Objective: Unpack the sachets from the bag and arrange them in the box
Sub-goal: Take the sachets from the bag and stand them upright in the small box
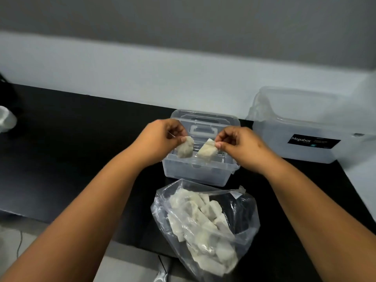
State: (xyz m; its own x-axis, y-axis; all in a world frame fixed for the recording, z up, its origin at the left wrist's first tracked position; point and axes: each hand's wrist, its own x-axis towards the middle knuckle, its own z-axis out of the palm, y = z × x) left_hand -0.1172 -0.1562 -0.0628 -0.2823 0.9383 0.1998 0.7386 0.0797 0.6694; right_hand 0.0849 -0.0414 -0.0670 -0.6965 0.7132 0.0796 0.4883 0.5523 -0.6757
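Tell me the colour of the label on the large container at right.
Black label with white lettering, head view.

Your left hand (162, 137) pinches one pale sachet (185, 147) and your right hand (238, 142) pinches another (206, 150), both held over the open clear box (199, 169) on the black table (71, 139). At 6 o'clock from the box lies the plastic bag (205, 224) full of sachets; at 3 o'clock stands a larger labelled container (305, 129)
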